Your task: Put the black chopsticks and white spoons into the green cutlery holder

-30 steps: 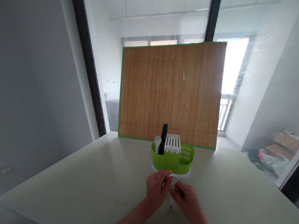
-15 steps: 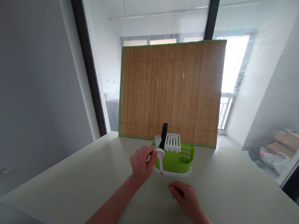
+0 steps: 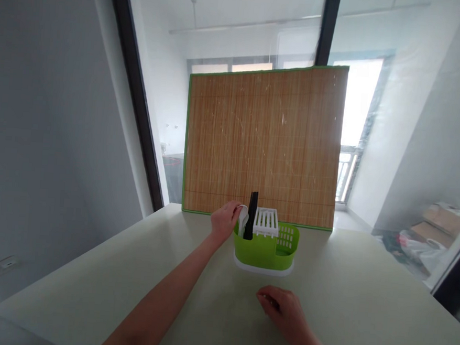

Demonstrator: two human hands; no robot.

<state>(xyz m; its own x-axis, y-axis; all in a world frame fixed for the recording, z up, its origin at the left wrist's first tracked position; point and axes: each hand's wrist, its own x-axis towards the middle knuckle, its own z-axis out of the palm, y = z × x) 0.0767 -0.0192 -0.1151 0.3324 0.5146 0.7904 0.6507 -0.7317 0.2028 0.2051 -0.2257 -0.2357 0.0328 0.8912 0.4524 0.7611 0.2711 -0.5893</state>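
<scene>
A green cutlery caddy (image 3: 261, 253) with a white base stands on the table, a white slotted rack (image 3: 266, 221) over its middle. Black sticks, perhaps chopsticks (image 3: 252, 211), rise from its left compartment. My left hand (image 3: 224, 222) is at that compartment, closed on the bowl end of a white spoon (image 3: 243, 216) whose handle points down into the caddy. Another white spoon there is largely hidden behind it. Nearer to me, in front of the caddy, my right hand (image 3: 281, 308) hovers low with fingers curled together; what they hold, if anything, is hidden.
Behind the caddy a bamboo mat (image 3: 263, 143) with green edging stands upright at the far side of the white table (image 3: 348, 286). Glass panels with dark frames are behind it. Cardboard boxes (image 3: 443, 221) and plastic bags lie on the floor at the right.
My left hand has moved forward and up with the white spoon, from in front of the caddy to its left compartment, lowering the handle inside. My right hand has barely moved.
</scene>
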